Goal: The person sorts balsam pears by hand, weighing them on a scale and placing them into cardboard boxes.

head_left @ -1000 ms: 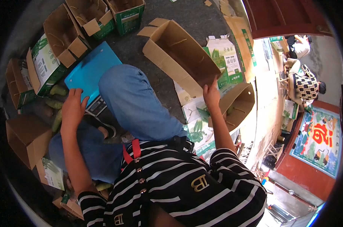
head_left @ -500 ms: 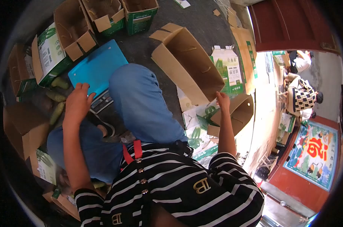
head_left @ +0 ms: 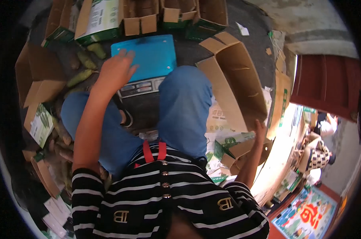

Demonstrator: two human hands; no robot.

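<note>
Apparently the step in hand is handling the open cardboard box (head_left: 224, 87), beside the right knee (head_left: 184, 95); the right hand (head_left: 260, 130) meets its near corner, though whether the fingers are clamped on the edge, I cannot tell; the left hand (head_left: 116, 73) is over the blue-topped scale (head_left: 154, 55), fingers loosely apart with nothing held; green vegetables (head_left: 86, 59) lie left of the scale; any shift of the box would call for a firm hold on its wall, probably with both hands.
</note>
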